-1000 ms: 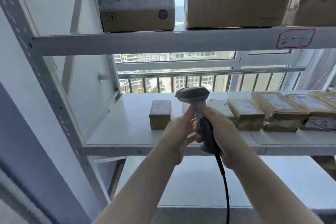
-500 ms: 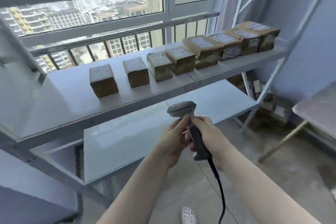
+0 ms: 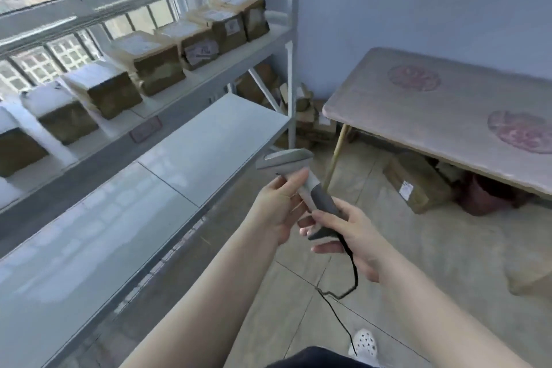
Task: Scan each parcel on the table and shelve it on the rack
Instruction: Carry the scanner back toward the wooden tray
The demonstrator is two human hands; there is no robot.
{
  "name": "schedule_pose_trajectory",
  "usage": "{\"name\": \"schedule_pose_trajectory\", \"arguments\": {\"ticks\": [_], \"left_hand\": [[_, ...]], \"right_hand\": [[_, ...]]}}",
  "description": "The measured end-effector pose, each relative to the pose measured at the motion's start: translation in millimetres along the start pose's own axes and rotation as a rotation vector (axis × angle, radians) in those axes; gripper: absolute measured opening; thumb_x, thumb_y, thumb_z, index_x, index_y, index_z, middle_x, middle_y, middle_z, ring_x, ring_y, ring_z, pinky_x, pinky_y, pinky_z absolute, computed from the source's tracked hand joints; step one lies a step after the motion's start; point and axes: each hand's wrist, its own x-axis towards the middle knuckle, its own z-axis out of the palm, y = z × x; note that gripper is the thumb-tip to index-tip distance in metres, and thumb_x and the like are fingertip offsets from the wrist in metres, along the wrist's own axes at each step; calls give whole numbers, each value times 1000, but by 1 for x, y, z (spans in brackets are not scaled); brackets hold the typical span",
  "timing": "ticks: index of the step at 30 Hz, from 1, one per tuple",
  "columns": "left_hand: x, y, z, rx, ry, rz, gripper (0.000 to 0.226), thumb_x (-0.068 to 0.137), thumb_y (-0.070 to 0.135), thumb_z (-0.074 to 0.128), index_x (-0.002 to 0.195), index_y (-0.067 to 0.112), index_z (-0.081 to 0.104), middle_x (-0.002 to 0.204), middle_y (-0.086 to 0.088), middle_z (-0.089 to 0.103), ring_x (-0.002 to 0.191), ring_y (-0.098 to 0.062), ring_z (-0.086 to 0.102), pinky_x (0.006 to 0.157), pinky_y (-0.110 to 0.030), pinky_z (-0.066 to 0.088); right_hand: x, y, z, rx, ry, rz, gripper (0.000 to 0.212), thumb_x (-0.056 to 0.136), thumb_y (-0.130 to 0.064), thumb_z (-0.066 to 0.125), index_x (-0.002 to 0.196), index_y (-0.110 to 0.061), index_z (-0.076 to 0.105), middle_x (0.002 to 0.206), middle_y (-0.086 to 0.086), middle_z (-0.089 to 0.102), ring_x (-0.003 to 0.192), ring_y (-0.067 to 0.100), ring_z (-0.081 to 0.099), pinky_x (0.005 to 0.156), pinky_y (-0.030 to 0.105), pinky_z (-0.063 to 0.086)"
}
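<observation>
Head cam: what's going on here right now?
A person holds a corded barcode scanner with both hands: the left hand around its neck, the right hand at the base of the handle. A row of parcels sits on the rack at left. The table at right shows no parcels on the visible part of its top.

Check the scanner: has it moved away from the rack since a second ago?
Yes. The scanner was level with the parcel shelf; now it is lower and rightward, nearer the table.
</observation>
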Motion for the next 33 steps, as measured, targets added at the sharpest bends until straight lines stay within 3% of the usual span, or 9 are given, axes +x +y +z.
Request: {"name": "schedule_pose_trajectory", "arguments": {"ticks": [6, 9, 12, 14, 17, 21, 26, 31, 33], "left_hand": [[68, -68, 137, 41, -27, -182, 33, 89, 21, 74, 117, 5, 66, 104, -12, 76, 90, -20, 73, 71, -25, 60], [90, -102, 201, 43, -60, -243, 35, 90, 20, 72, 120, 5, 64, 112, -15, 73, 92, -20, 72, 63, -23, 60], [105, -126, 254, 35, -115, -299, 27, 91, 19, 72, 113, 5, 65, 115, -16, 72, 91, -20, 72, 65, -25, 62], [113, -141, 285, 51, -149, -339, 26, 90, 17, 72, 113, 6, 65, 117, -16, 71, 98, -22, 71, 70, -27, 62], [124, -164, 328, 91, -177, -410, 41, 90, 18, 73, 126, 2, 62, 124, -16, 69, 111, -24, 68, 72, -27, 62], [142, -189, 374, 150, -213, -506, 45, 87, 17, 75, 127, 1, 62, 121, -16, 70, 100, -21, 71, 69, -27, 61], [174, -209, 420, 226, -289, -586, 38, 91, 9, 70, 126, -3, 60, 125, -17, 68, 106, -22, 67, 91, -31, 53], [218, -224, 472, 295, -352, -637, 41, 91, 8, 70, 129, -3, 59, 123, -18, 68, 94, -18, 69, 63, -24, 60], [233, -231, 496, 310, -364, -646, 40, 90, 8, 71, 127, -2, 61, 120, -17, 70, 89, -17, 69, 58, -24, 60]], "right_hand": [[-16, 3, -158, 7, 175, 63, 41, 82, -42, 67, 114, -16, 67, 98, 16, 74, 87, 35, 73, 62, 32, 56], [-32, 3, -231, -88, 237, 108, 33, 91, -43, 61, 110, -18, 68, 98, 8, 76, 61, 27, 69, 48, 24, 43], [-52, 2, -294, -181, 299, 109, 32, 96, -41, 54, 99, -16, 74, 94, 4, 77, 41, 14, 44, 44, 23, 30], [-66, 2, -329, -184, 354, 97, 33, 96, -40, 54, 94, -16, 76, 88, 10, 77, 40, 11, 31, 43, 21, 24], [-81, 1, -370, -180, 467, 115, 29, 95, -39, 56, 93, -19, 77, 82, 15, 75, 42, 11, 27, 43, 22, 21], [-91, 9, -409, -107, 583, 161, 30, 94, -41, 58, 96, -18, 77, 79, 13, 74, 45, 12, 29, 44, 20, 23], [-87, 10, -454, -48, 672, 207, 35, 94, -45, 57, 101, -15, 74, 77, 11, 73, 43, 9, 28, 44, 19, 22], [-74, -3, -504, -30, 741, 271, 37, 94, -48, 56, 102, -17, 74, 79, 9, 74, 44, 10, 27, 49, 23, 22], [-69, -7, -524, -6, 775, 284, 38, 94, -48, 56, 103, -16, 74, 79, 8, 74, 45, 10, 26, 54, 26, 23]]}}
